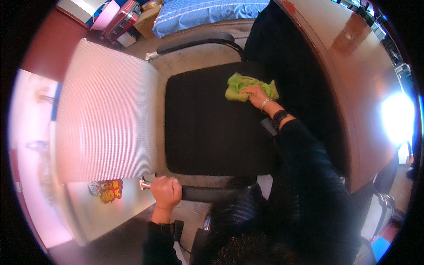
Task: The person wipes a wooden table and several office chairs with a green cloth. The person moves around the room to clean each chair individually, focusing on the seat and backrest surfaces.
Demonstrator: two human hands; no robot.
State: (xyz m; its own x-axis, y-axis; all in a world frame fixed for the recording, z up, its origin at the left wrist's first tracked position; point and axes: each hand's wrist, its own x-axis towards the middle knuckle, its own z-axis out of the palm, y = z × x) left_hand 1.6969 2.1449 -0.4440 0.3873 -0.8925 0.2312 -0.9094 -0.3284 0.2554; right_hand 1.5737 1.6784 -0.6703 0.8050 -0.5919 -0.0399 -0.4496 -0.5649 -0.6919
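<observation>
Before me is an office chair with a pale mesh backrest (109, 116) and a dark padded seat (212, 126). My right hand (257, 95) grips a crumpled green cloth (237, 84) against the seat, towards its far right part. The fingers are partly sunk in the cloth. At the lower left, my left hand (165, 192) is closed around the rear end of the near black armrest (212, 194), by its metal joint. On the opposite side of the seat runs the far armrest (195, 43).
A wooden desk (361, 99) with a worn edge curves along the right. A bed with a blue cover (205, 13), a cardboard box (149, 21), a red suitcase (123, 18) and a pink basin (106, 15) stand beyond the chair. A white cabinet panel with a sticker (107, 191) is at left.
</observation>
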